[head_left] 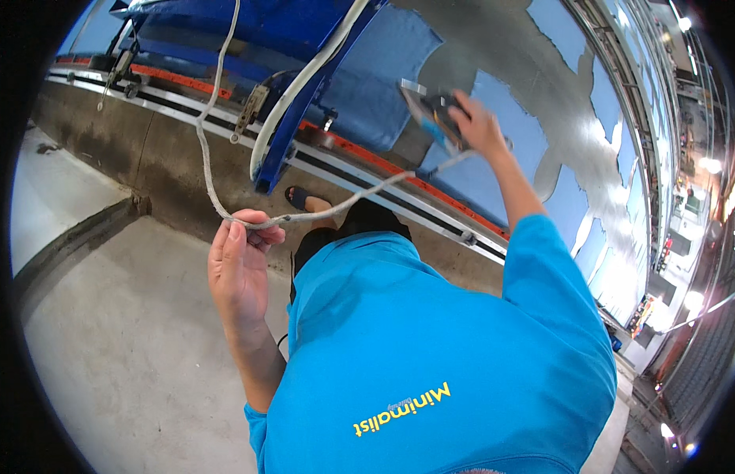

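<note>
And here a blurred, dark-handled hand tool (437, 118) is gripped by the right hand (480, 130), fingers curled round it, above a grey surface (466, 51) spread with light-blue, flat sheet pieces (506, 126); whether contact is made cannot be told. The whitish, sleeved cord (344, 208) is pinched between thumb and fingers of the left hand (243, 272). Slack should be fed along with every stroke, the cord kept lifted so that no sheet edge is dragged or rucked!

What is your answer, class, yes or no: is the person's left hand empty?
No, the left hand holds a pale cord between its thumb and fingers.
</note>
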A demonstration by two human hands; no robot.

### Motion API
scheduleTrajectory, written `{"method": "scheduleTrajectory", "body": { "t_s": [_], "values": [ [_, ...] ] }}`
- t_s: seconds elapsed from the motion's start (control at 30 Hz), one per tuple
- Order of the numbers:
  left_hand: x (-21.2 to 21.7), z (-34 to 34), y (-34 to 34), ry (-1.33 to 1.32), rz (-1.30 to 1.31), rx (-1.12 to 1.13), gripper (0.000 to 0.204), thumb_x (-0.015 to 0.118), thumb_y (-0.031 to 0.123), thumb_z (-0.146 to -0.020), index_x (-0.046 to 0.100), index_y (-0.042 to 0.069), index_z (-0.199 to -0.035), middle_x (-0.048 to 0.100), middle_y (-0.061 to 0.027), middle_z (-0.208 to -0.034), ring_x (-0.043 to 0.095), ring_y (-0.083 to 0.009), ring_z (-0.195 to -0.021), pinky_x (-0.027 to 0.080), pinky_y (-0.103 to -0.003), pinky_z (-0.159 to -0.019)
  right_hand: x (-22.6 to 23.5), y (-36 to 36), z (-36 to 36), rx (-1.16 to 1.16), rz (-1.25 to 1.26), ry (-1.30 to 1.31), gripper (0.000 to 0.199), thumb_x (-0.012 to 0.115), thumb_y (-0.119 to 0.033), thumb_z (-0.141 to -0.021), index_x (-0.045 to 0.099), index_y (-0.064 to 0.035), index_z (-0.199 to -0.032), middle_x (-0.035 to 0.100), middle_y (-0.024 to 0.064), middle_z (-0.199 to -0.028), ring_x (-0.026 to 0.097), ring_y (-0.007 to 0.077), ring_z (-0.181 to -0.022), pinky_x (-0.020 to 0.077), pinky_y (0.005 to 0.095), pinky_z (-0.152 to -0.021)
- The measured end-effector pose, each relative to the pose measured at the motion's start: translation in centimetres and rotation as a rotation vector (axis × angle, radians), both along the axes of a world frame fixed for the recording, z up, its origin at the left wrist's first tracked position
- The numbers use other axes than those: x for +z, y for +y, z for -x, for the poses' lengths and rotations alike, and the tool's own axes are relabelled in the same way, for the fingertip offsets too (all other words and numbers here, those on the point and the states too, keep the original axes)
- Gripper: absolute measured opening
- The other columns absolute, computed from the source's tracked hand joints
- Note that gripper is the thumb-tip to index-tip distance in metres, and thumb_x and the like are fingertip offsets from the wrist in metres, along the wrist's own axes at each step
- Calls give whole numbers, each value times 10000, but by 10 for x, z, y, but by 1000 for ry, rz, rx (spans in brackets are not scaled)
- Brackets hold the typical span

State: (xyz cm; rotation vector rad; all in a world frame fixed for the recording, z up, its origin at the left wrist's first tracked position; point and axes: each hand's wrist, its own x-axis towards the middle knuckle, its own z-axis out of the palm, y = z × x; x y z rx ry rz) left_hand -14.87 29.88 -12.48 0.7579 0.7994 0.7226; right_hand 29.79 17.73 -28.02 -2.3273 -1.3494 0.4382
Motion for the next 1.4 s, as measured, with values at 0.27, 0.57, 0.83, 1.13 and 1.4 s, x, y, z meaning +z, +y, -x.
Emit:
{"method": "scheduleTrajectory", "body": {
  "t_s": [0.27, 0.57, 0.83, 1.13, 1.4],
  "values": [
    [23, 43, 13, 122, 95, 46, 332, 478, 232, -1046, 595, -35, -1206, 676, -106, -981, 630, -169, -901, 484, -322, -841, -40, 213, -60, 90, -26, -124, 484, 622, -316, -901, 587, -110, -1338, 660, 239, -1156, 620, 407, -1115, 489, 432, -945],
    [4, 55, 83, 22, 51, 139, 321, 477, 216, -1044, 603, -48, -1178, 677, -120, -982, 636, -178, -902, 500, -337, -856, -44, 176, 44, 2, 21, -191, 437, 588, -310, -933, 586, -120, -1327, 680, 188, -1055, 648, 379, -997, 511, 487, -850],
    [6, 67, 188, 53, -58, 116, 355, 478, 306, -1046, 573, 11, -1217, 618, -79, -1039, 572, -176, -977, 452, -359, -872, -7, 152, 155, 151, -106, 24, 391, 673, -211, -892, 640, -93, -1263, 659, 157, -986, 645, 350, -933, 518, 428, -817],
    [14, 42, 220, 167, 14, 45, 347, 458, 289, -1054, 569, 12, -1232, 627, -87, -1029, 579, -180, -975, 450, -360, -887, -61, 305, -5, -11, -184, -189, 390, 623, -298, -921, 610, -146, -1280, 657, 208, -936, 646, 405, -914, 520, 481, -774],
    [3, 32, 271, 160, -24, 41, 331, 466, 290, -1055, 583, 26, -1218, 631, -62, -1043, 569, -164, -988, 429, -360, -922, -60, 289, 87, -8, -160, -177, 369, 643, -275, -905, 615, -155, -1253, 618, 147, -894, 631, 368, -815, 510, 484, -702]
  ]
}}
